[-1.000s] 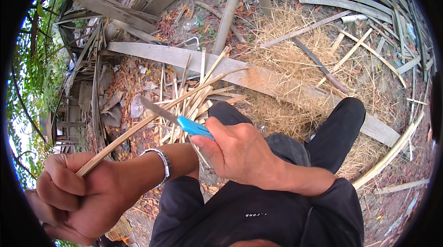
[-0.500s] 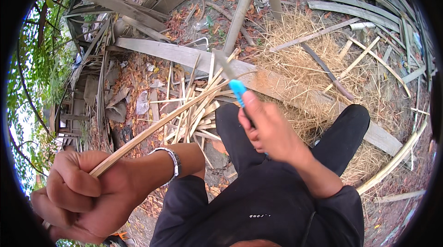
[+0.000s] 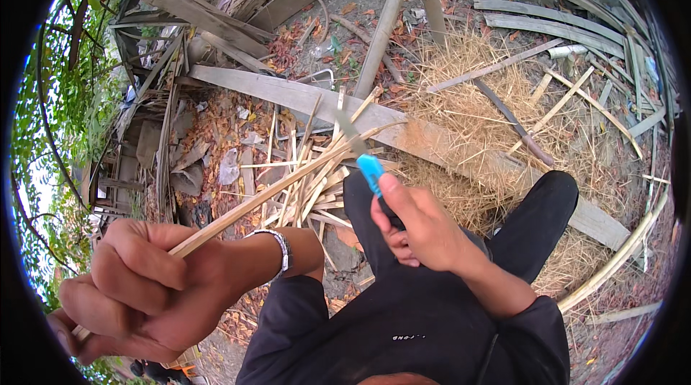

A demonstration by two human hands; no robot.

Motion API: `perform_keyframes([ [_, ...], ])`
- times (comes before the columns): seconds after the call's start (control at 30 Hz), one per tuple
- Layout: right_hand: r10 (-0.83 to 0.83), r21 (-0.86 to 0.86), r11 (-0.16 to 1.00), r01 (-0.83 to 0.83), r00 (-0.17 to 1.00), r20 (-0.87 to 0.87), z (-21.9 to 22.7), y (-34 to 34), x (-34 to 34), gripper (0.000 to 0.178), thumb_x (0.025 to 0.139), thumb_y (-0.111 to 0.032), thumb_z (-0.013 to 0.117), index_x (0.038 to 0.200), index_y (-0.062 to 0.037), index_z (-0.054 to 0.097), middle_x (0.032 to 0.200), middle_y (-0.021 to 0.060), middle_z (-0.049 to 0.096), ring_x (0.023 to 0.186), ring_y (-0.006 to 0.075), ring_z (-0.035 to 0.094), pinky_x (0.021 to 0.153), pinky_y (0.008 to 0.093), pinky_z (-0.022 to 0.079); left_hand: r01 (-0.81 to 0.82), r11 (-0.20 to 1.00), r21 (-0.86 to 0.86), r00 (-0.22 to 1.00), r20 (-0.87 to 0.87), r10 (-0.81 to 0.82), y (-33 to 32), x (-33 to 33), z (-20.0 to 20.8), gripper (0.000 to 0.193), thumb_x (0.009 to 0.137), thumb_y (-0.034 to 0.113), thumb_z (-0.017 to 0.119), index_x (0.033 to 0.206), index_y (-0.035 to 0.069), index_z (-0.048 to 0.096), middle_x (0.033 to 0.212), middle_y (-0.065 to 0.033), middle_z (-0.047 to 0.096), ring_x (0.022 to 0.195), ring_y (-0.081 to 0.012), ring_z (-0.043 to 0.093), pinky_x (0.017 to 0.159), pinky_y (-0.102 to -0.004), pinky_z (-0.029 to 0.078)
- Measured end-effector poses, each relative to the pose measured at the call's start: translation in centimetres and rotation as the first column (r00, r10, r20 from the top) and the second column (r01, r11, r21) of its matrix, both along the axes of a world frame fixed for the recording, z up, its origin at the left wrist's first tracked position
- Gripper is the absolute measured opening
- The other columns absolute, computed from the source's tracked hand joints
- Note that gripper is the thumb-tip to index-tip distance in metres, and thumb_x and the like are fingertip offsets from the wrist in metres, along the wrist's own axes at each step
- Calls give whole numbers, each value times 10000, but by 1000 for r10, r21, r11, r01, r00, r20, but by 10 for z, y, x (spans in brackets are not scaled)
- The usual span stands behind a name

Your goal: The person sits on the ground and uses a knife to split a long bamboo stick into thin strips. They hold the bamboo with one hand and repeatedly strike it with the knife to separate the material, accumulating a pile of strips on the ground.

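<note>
My left hand [image 3: 133,288], a metal-banded watch on its wrist, is closed around one end of a long thin bamboo strip [image 3: 248,204]. The strip slants up and away to the right over a pile of loose strips, its far end thin and curling. In my right hand [image 3: 425,234] is a knife [image 3: 371,171] with a blue and black handle, its blade blurred by motion. That blade lies across the far part of the strip; whether it touches cannot be made out.
A long plank [image 3: 461,153] crosses the ground in front of my knees. Beside it lie a heap of pale shavings [image 3: 468,68] and a long dark-bladed tool [image 3: 512,120]. Cut strips [image 3: 317,191] are piled left of my knee. Old boards [image 3: 180,11] stand at the far left.
My right hand and the knife have drawn back toward me along the strip. The left hand has shifted slightly up and right, still gripping it.
</note>
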State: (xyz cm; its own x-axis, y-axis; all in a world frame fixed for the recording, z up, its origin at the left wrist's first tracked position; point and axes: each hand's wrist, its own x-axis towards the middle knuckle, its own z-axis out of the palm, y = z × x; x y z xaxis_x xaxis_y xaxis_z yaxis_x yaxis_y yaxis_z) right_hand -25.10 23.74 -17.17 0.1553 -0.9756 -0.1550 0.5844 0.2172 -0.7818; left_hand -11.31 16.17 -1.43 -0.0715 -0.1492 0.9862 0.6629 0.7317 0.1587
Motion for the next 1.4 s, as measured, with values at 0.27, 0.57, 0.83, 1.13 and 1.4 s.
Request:
perform_keyframes([
  [0.27,-398,-450,875,181,799,-451,56,24,-16,474,982,-314,366,699,32,523,532,192,476,471,341,501,463,401,368,95,995,39,992,76,-98,5,-5,0,230,975,291,406,879,102,496,586,55,335,416,-41,226,333,-207,165],
  [0.57,-242,-279,960,3,506,-828,16,5,-11,493,976,-305,372,740,81,569,515,273,487,545,457,533,519,488,428,271,962,-10,962,-24,-272,22,-18,-12,141,950,232,451,875,124,501,514,64,387,333,23,266,251,-149,154],
  [0.83,-397,-392,913,110,458,-796,24,18,7,456,967,-281,412,695,55,558,535,267,495,506,448,519,494,499,404,144,990,4,986,82,-144,22,-29,-5,153,956,248,443,869,132,493,576,55,331,362,-13,185,275,-167,123],
  [1.13,-372,-321,928,188,489,-789,15,23,-6,488,964,-318,405,662,35,554,544,256,522,502,439,525,496,479,417,-355,931,81,899,-244,364,13,-17,-8,179,956,276,451,864,132,505,562,72,336,368,-10,187,288,-180,137],
  [1.4,-337,-374,926,39,530,-778,1,7,-5,525,970,-301,394,622,57,555,557,268,521,534,447,531,492,483,418,442,897,-12,897,-12,-442,12,-18,-6,167,935,185,451,842,71,530,499,67,401,314,22,235,267,-154,133],
])
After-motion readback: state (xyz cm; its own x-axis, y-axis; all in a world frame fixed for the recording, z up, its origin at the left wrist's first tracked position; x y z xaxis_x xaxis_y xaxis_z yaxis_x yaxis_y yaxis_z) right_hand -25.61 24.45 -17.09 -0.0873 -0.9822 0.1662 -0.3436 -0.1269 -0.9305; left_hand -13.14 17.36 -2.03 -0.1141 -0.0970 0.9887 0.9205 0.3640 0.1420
